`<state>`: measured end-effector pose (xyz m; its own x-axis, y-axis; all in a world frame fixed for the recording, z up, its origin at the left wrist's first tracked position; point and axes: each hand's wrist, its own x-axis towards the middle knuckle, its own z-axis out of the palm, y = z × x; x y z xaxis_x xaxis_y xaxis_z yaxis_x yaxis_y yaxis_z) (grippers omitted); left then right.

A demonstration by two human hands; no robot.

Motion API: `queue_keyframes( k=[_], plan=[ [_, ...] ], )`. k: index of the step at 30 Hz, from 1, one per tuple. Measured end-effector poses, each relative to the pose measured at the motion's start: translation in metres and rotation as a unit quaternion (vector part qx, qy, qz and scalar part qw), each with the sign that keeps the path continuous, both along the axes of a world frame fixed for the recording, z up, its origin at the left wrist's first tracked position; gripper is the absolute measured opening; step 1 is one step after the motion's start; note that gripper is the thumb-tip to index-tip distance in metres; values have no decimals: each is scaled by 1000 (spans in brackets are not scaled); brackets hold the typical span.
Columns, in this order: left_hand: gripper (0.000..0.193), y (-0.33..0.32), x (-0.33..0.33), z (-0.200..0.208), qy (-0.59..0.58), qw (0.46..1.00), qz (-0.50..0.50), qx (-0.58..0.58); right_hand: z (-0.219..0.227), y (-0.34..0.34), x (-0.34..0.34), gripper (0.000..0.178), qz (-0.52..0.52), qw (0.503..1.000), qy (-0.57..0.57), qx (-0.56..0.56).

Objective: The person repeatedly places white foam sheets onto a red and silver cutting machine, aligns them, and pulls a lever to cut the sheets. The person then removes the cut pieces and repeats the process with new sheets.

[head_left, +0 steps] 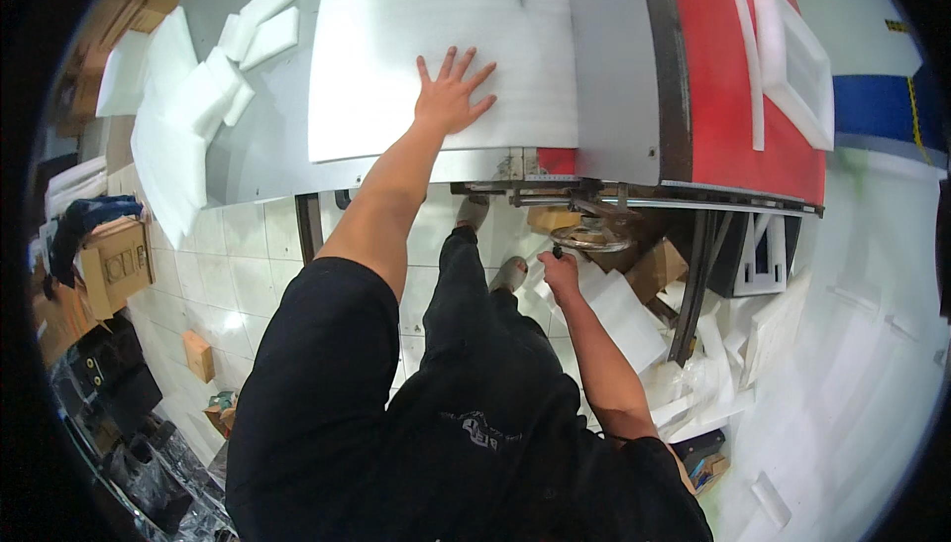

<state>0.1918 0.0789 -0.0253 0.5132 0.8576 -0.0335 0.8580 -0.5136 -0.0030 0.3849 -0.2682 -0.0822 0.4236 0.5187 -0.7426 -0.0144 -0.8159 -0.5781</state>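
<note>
A large white foam sheet [371, 56] lies flat on the grey machine table [614, 56]. My left hand [454, 98] rests on it, palm down and fingers spread. Below the table's front edge, my right hand [560, 272] is closed around the dark handle [557, 251] of a metal handwheel [594, 237]. Part of that wheel is hidden under the table edge.
Cut white foam pieces [193, 96] are heaped at the table's left. On the red surface [713, 76] at right stand a foam strip [748, 61] and a foam frame [792, 66]. Foam scraps [619, 319] and cardboard boxes [114, 265] lie around the tiled floor.
</note>
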Motion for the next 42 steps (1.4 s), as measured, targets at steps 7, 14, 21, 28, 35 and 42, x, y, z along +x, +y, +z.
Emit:
queue_keyframes(
  k=[7,14,21,28,35,42],
  plan=[
    [65,7,2,9,34,999,9,-12,26,11,-2,26,-27,998,48,16],
    [67,20,4,10,40,999,1,-29,8,6,9,27,100,994,22,-42],
    [68,24,3,12,26,999,2,-46,-4,-9,11,27,224,970,3,90],
    [68,30,0,10,64,997,-7,-52,25,1,0,22,143,985,46,88],
    [66,30,-4,9,36,998,-17,-57,50,11,-5,21,89,994,-10,58],
    [66,30,-3,13,46,996,-18,-68,118,8,38,25,135,990,49,-9]
  ],
)
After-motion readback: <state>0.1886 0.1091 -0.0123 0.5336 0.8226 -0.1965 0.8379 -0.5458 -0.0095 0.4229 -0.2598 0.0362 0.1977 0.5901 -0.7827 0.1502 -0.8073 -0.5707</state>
